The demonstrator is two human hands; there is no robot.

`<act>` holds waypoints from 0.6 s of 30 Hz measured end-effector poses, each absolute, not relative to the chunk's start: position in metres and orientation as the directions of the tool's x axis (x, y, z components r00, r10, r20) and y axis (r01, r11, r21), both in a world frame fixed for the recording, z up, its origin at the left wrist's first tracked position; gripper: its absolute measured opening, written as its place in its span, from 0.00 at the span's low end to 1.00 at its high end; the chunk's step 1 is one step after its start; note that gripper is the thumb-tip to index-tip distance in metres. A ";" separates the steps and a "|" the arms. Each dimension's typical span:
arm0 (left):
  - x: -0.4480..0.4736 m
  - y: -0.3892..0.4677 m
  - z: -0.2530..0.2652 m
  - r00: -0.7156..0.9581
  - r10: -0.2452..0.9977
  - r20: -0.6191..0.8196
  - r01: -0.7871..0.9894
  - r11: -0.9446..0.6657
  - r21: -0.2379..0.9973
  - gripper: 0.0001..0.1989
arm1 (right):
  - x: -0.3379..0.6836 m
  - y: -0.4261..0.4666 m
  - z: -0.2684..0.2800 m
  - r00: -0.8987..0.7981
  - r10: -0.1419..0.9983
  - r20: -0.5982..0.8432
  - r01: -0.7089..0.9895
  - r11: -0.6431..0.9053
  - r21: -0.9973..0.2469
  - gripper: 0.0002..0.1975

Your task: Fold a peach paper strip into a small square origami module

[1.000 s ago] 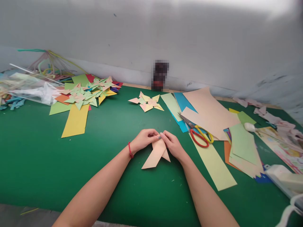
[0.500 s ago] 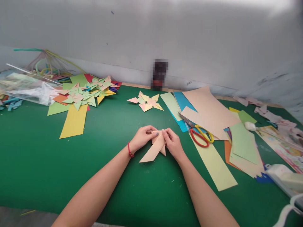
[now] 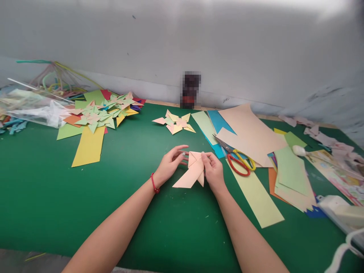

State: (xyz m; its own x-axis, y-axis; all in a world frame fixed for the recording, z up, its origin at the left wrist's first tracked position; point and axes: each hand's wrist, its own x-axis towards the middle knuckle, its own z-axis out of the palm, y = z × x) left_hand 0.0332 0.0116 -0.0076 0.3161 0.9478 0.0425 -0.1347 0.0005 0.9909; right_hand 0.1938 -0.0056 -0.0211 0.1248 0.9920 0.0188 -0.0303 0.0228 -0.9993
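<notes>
A folded pale pink paper strip is held over the green table, its long tail slanting down to the left and a short point hanging below on the right. My right hand pinches its upper right edge between thumb and fingers. Just left of the paper is my left hand, its fingers apart and their tips close to the paper's left edge; whether they touch it I cannot tell. A red bracelet circles the left wrist. Behind the hands lies a folded paper star in pink and yellow.
Scissors with red and yellow handles lie right of my hands on paper sheets. More folded stars are piled at the back left, beside a clear plastic bag. A white power strip sits at the right edge.
My left hand has let go of the folded paper and spread its fingers. My right hand has moved slightly right with the paper, whose upper folded part now shows more fully.
</notes>
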 end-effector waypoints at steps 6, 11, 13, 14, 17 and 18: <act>0.028 0.005 0.002 0.483 0.837 0.257 -0.008 -0.290 0.957 0.12 | 0.196 -0.004 -0.018 0.198 0.979 0.040 -0.023 0.046 -0.999 0.13; 0.029 0.003 0.005 0.539 0.812 0.225 0.051 -0.298 0.953 0.11 | 0.196 -0.006 -0.017 0.153 0.987 0.052 0.011 0.051 -0.999 0.13; 0.028 0.002 0.006 0.554 0.805 0.212 0.076 -0.303 0.950 0.09 | 0.195 -0.007 -0.016 0.126 0.991 0.052 0.046 0.047 -0.998 0.13; 0.027 0.002 0.007 0.564 0.799 0.209 0.087 -0.309 0.947 0.09 | 0.196 -0.007 -0.016 0.117 0.992 0.052 0.068 0.044 -0.997 0.13; 0.025 0.003 0.009 0.589 0.781 0.208 0.106 -0.330 0.938 0.10 | 0.196 -0.007 -0.016 0.114 0.992 0.061 0.122 0.047 -0.991 0.14; 0.024 0.003 0.009 0.593 0.777 0.208 0.112 -0.336 0.935 0.11 | 0.195 -0.007 -0.016 0.116 0.991 0.065 0.131 0.050 -0.990 0.14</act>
